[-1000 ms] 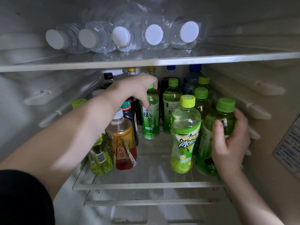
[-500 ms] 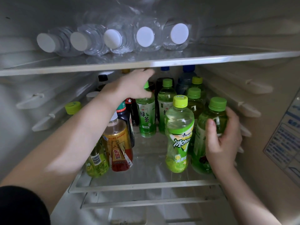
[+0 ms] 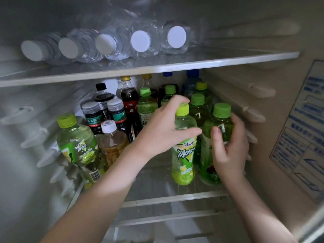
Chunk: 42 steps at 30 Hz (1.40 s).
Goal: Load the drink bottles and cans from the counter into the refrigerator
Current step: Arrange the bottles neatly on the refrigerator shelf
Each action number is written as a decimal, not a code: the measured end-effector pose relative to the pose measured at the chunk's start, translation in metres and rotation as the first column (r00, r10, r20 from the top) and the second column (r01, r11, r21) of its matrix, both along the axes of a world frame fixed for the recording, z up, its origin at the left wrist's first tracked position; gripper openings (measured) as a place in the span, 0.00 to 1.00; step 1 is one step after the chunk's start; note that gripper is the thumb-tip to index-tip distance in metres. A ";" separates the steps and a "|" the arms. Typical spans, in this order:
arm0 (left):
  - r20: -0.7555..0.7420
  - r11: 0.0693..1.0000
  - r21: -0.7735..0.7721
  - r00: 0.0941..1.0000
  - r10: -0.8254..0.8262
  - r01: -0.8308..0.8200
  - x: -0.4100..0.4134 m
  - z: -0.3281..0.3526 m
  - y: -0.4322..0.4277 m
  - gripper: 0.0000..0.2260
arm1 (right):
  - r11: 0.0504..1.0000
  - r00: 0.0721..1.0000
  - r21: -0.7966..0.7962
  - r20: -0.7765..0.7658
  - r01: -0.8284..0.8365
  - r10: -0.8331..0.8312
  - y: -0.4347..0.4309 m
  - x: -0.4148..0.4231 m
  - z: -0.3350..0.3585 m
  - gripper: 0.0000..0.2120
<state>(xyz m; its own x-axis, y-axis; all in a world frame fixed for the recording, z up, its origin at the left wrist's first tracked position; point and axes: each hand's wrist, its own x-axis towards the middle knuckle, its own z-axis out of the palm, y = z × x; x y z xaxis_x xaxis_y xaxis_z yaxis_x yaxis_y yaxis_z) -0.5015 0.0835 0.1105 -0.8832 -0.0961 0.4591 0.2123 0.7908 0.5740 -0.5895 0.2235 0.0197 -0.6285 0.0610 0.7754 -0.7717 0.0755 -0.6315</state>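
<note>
Both hands reach into the open refrigerator. My left hand (image 3: pixel 166 127) grips the upper body of a yellow-green iced tea bottle (image 3: pixel 184 155) standing on the glass shelf (image 3: pixel 171 197), thumb across its front, fingers at its cap. My right hand (image 3: pixel 228 146) wraps round a green-capped green bottle (image 3: pixel 217 123) just right of it. More green tea bottles (image 3: pixel 146 104) stand behind, dark drink bottles (image 3: pixel 129 100) further back left.
Several clear water bottles (image 3: pixel 140 41) lie on the upper shelf (image 3: pixel 157 67), white caps facing out. At the shelf's left stand another iced tea bottle (image 3: pixel 77 142) and an amber tea bottle (image 3: pixel 112 144). The fridge's right wall carries a label (image 3: pixel 301 130). Wire rails run below.
My left hand left the green tea bottle further back and came forward onto the yellow-green iced tea bottle. The right hand stays on its green bottle. The view shifted right.
</note>
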 end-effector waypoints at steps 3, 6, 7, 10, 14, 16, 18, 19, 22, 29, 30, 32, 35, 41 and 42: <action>-0.013 1.000 -0.003 1.000 -0.007 0.007 0.005 -0.002 -0.006 0.28 | 1.000 1.000 -0.003 -0.001 -0.019 0.019 0.001 0.000 0.001 0.21; 0.002 0.999 -0.022 0.999 0.040 -0.040 0.013 -0.001 -0.017 0.29 | 1.000 0.999 0.002 0.014 -0.030 0.030 0.003 0.001 0.002 0.22; 0.018 0.998 -0.024 0.998 0.054 -0.054 0.016 0.000 -0.022 0.29 | 0.999 0.999 0.008 0.019 -0.031 0.031 0.003 0.002 0.002 0.22; 0.058 0.991 -0.066 0.991 0.120 -0.117 0.023 0.005 -0.040 0.29 | 0.998 0.998 0.038 0.032 -0.054 0.052 0.004 0.003 0.003 0.20; 0.079 0.986 -0.058 0.984 0.162 -0.158 0.030 0.010 -0.057 0.22 | 0.995 0.995 0.057 0.069 -0.078 0.074 0.006 0.008 0.006 0.20; 0.080 0.982 -0.074 0.980 0.180 -0.175 0.031 0.012 -0.061 0.21 | 0.992 0.992 0.082 0.090 -0.096 0.089 0.008 0.011 0.009 0.20; 0.079 0.978 -0.077 0.977 0.200 -0.194 0.032 0.013 -0.063 0.21 | 0.987 0.988 0.122 0.120 -0.107 0.092 0.011 0.013 0.011 0.23; 0.077 0.976 -0.079 0.975 0.210 -0.204 0.032 0.013 -0.064 0.20 | 0.984 0.985 0.143 0.146 -0.108 0.087 0.012 0.014 0.012 0.26; 0.061 0.971 -0.102 0.973 0.223 -0.216 0.029 0.010 -0.061 0.21 | 0.978 0.979 0.180 0.190 -0.103 0.068 0.017 0.019 0.017 0.30; -0.298 0.887 -0.144 0.874 0.384 -0.439 0.019 -0.001 -0.034 0.27 | 0.980 0.971 0.164 0.228 -0.116 0.076 0.030 0.032 0.025 0.26; -0.442 0.873 -0.153 0.822 0.360 -0.464 0.017 -0.001 -0.026 0.23 | 0.978 0.957 0.149 0.272 -0.147 0.102 0.032 0.033 0.027 0.26; -0.650 0.896 -0.125 0.718 0.250 -0.425 0.008 -0.006 -0.011 0.14 | 0.965 0.923 0.081 0.321 -0.250 0.212 0.037 0.034 0.033 0.20; -0.677 0.976 -0.049 0.725 0.125 -0.214 -0.009 -0.020 0.012 0.13 | 0.932 0.875 -0.016 0.338 -0.361 0.345 0.043 0.034 0.042 0.18; -0.239 0.939 0.340 0.960 0.146 -0.058 -0.042 -0.061 0.030 0.25 | 0.925 0.863 -0.063 0.341 -0.375 0.373 0.050 0.035 0.045 0.17; -0.190 0.924 0.379 0.974 0.120 -0.040 -0.046 -0.065 0.029 0.27 | 0.929 0.867 -0.063 0.340 -0.365 0.364 0.051 0.036 0.044 0.17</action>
